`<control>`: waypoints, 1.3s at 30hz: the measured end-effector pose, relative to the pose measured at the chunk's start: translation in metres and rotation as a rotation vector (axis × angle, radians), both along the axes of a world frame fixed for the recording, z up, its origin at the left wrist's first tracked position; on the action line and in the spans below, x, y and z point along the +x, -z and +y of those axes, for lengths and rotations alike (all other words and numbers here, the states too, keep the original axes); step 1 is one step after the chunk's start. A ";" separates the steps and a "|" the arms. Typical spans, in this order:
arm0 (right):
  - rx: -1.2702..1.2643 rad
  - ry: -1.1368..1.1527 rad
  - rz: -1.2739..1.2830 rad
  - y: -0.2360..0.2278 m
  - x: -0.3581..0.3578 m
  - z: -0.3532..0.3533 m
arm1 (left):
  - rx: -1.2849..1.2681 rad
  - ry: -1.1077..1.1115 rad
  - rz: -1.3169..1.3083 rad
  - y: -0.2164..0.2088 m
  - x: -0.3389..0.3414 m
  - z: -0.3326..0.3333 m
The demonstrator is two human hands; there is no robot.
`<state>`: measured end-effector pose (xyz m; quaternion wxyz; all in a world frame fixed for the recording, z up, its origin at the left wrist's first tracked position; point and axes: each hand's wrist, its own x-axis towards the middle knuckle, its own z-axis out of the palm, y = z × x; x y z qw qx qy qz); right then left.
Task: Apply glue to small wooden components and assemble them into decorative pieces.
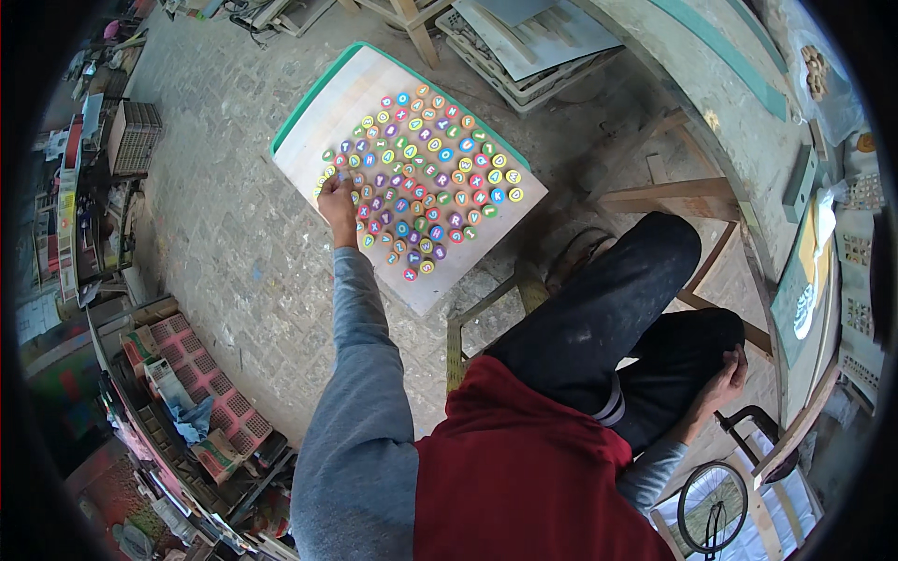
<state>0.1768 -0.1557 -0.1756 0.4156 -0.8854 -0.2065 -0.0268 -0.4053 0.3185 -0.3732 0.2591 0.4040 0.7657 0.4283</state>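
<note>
Many small round letter discs (402, 207) in red, blue, green, yellow, orange and purple lie spread over a pale board (313, 122) with green edging along its far sides. My left hand (337, 198) is at the left border of the discs, its fingers drawn together in a pinch. Whatever sits between those fingertips is hidden. Yellow discs (327, 173) lie right beside the fingers. My right hand (722, 385) rests against my dark trousers at the knee, well away from the board, with its fingers curled and nothing seen in them.
A workbench (692, 75) curves along the right, with a plastic bag (818, 75) on it. Behind the board stands a crate (524, 89) loaded with flat sheets. Shelving with a pink perforated tray (210, 383) is at lower left. A wheel (713, 505) shows at lower right.
</note>
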 end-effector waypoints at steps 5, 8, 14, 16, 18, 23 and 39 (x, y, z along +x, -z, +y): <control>-0.017 -0.011 -0.012 0.002 0.002 -0.002 | 0.062 0.425 0.572 0.001 0.010 0.002; -0.004 -0.017 -0.027 0.003 0.001 0.000 | -0.011 0.491 0.683 0.005 0.010 0.002; -0.044 -0.024 -0.051 0.004 0.008 -0.008 | -0.013 0.517 0.715 0.001 0.029 0.000; -0.048 -0.010 -0.055 0.005 0.007 -0.007 | -0.016 0.517 0.720 0.002 0.026 0.001; -0.045 -0.010 -0.055 0.006 0.006 -0.006 | -0.021 0.504 0.702 0.005 0.024 0.004; -0.064 -0.012 -0.057 0.003 0.002 0.000 | -0.013 0.507 0.703 0.016 0.014 0.007; -0.001 -0.035 0.009 0.016 -0.004 0.003 | -0.056 0.246 0.684 -0.032 -0.031 -0.076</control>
